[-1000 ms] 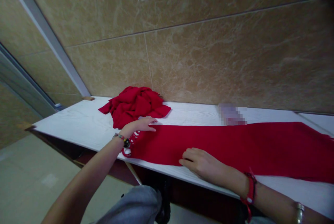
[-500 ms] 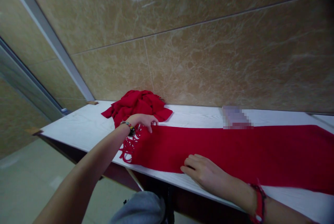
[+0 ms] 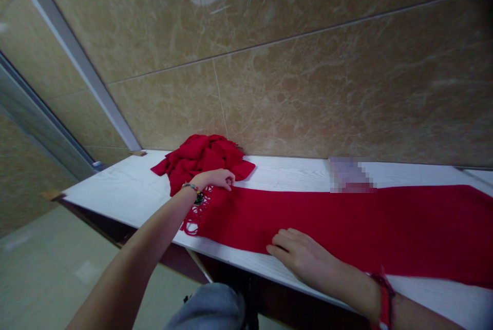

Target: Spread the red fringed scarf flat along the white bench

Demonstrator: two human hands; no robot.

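A long red scarf lies stretched flat along the table, its fringe at the left end. At that end my left hand has its thumb and fingers closed on the scarf's far edge, near the corner. My right hand lies at the near edge around the scarf's middle, fingers curled over the cloth; the fingertips press on or pinch the edge and are partly hidden. Behind my left hand sits a crumpled red cloth, heaped against the wall.
The white table runs along a brown marbled wall. A blurred-out flat object lies at the back, beyond the scarf. My knee shows below the table's front edge.
My left hand's fingers have closed on the scarf's far edge; the fringed end has shifted slightly right and its near corner has lifted a little. My right hand has stayed in place.
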